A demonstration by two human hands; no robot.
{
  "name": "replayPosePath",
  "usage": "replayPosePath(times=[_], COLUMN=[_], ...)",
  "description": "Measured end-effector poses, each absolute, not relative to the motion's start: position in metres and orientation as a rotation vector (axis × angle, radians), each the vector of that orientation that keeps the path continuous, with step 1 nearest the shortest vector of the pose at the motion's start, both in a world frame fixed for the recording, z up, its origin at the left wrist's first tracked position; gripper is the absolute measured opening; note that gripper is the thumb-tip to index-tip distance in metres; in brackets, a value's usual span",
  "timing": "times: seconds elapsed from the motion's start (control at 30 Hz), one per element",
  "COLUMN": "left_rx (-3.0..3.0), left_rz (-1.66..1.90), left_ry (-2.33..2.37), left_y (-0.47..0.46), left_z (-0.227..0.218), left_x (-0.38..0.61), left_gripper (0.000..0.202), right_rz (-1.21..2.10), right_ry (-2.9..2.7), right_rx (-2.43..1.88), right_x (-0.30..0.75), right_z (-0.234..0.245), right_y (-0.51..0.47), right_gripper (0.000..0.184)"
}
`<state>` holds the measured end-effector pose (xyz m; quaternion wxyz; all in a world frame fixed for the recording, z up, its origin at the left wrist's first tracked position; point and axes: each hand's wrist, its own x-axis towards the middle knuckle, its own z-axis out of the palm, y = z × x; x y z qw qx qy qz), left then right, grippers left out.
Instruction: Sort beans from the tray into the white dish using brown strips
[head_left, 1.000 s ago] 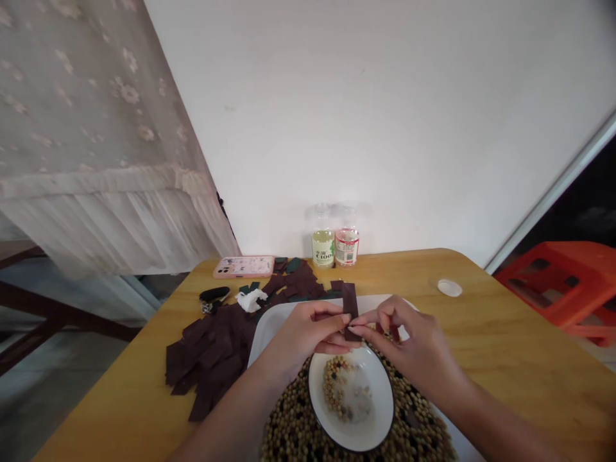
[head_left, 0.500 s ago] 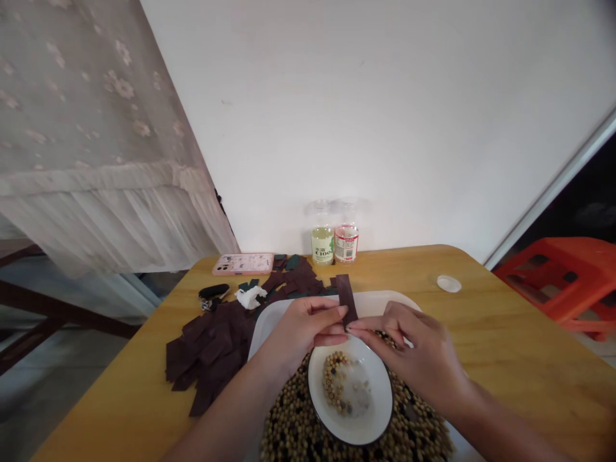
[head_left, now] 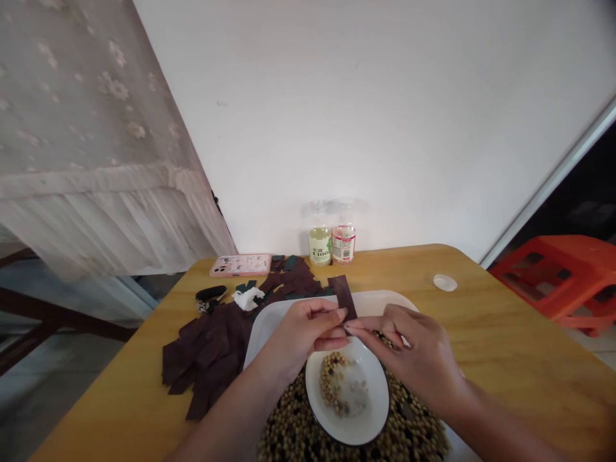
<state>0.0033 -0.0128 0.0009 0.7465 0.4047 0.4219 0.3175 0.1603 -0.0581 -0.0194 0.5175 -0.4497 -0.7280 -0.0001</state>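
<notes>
My left hand (head_left: 315, 327) pinches a dark maroon strip (head_left: 345, 295) that stands upright above the far rim of a white bowl (head_left: 380, 410). The fingertips of my right hand (head_left: 409, 340) are pressed together at the strip's lower end; whether they grip the strip or something tiny there is hidden. Small tan beads (head_left: 330, 385) lie along the left side of the bowl, beside a pale cloudy patch. The bowl rests on a mass of tan and dark beads (head_left: 289, 423) in a white tray (head_left: 262, 324).
Left of the tray lies a heap of maroon pieces (head_left: 212, 346), with a crumpled tissue (head_left: 249, 298), a black key fob (head_left: 210, 293) and a pink phone (head_left: 240, 264) behind. Two bottles (head_left: 320, 244) stand by the wall. A clear lid (head_left: 445, 282) lies right, near an orange stool (head_left: 568, 276).
The view has shifted slightly, so everything sits a little further left. Both hands keep nearly the same pose at the strip.
</notes>
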Motion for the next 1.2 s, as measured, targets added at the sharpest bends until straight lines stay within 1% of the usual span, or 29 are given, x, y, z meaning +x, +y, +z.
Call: replayPosePath(times=[0.53, 0.83, 0.97, 1.2], left_rx=[0.843, 0.809, 0.767, 0.796], left_rz=[0.721, 0.755, 0.765, 0.742], left_ry=[0.883, 0.876, 0.886, 0.895], left_y=[-0.0156, -0.0142, -0.0133, -0.0133], left_z=[-0.0012, -0.0002, 0.0006, 0.0014], left_x=[0.004, 0.004, 0.0044, 0.0036], left_gripper=[0.027, 0.025, 0.028, 0.029], right_rz=[-0.091, -0.045, -0.038, -0.013], right_ry=[-1.755, -1.725, -1.763, -1.735], right_rx=[-1.088, -1.084, -1.039, -1.093], right_x=[0.1597, 0.1621, 0.1624, 0.1638], right_z=[-0.0179, -0.0198, -0.0209, -0.0209], right_y=[-0.0606, -0.0607, -0.0606, -0.0599], right_gripper=[0.04, 0.042, 0.041, 0.042])
